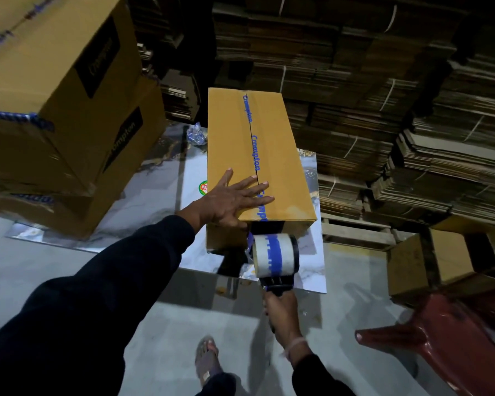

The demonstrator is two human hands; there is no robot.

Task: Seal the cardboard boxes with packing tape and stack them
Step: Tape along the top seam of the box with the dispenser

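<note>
A long tan cardboard box [280,155] lies on a marbled sheet [166,178] on the floor, with blue-printed clear tape along its top seam. My left hand [232,200] rests flat on the box's near left top, fingers spread. My right hand [280,310] grips the handle of a tape dispenser [275,257], whose roll sits against the box's near end face, just below the top edge. A strip of tape runs from the roll onto the box.
Two taped boxes [60,115] are stacked at the left on the sheet. Bundles of flat cardboard [383,95] fill the back and right. A smaller open box [429,261] and a red plastic chair [446,335] stand at the right. My sandalled foot [207,358] is on the concrete floor.
</note>
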